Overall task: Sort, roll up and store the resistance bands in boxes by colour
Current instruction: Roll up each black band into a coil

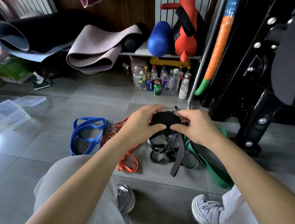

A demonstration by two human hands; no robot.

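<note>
Two hands: left hand (139,126), right hand (196,129). One black roll (165,119). One blue heap (86,134) of bands, one red heap (126,161), one black heap (167,151), one green band (213,169). Three cans (149,84). Two mats (95,47). Two shoes (206,211). The bottles (173,80) are too crowded to count.

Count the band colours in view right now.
4: blue bands far left, red bands beside them, black bands in the middle, green band rightmost. Others may be hidden.
</note>
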